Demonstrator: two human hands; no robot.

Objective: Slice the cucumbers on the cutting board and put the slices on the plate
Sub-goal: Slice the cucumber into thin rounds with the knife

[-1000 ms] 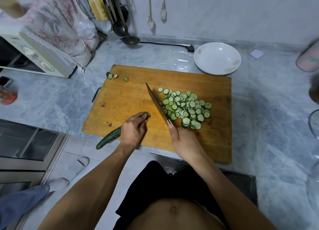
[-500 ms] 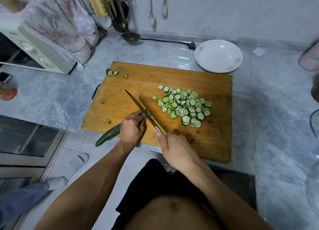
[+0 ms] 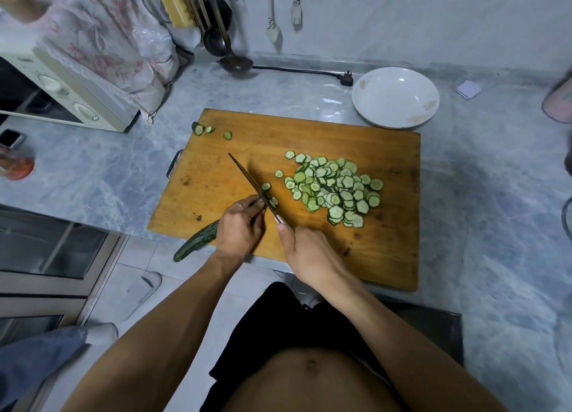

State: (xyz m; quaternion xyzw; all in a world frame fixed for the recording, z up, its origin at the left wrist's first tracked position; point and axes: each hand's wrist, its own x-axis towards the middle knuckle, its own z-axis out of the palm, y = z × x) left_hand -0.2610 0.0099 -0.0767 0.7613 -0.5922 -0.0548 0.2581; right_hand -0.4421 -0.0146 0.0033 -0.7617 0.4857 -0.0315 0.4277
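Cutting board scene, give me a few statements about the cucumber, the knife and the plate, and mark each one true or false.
1. The white plate already holds cucumber slices. False: it holds none; the pile of slices lies on the cutting board.
2. The right hand holds the knife. True.
3. The left hand steadies the whole cucumber. True.
4. The cucumber's uncut end sticks out past the board's near edge. True.
5. Three small end pieces sit on the board's near right corner. False: they sit at its far left corner.
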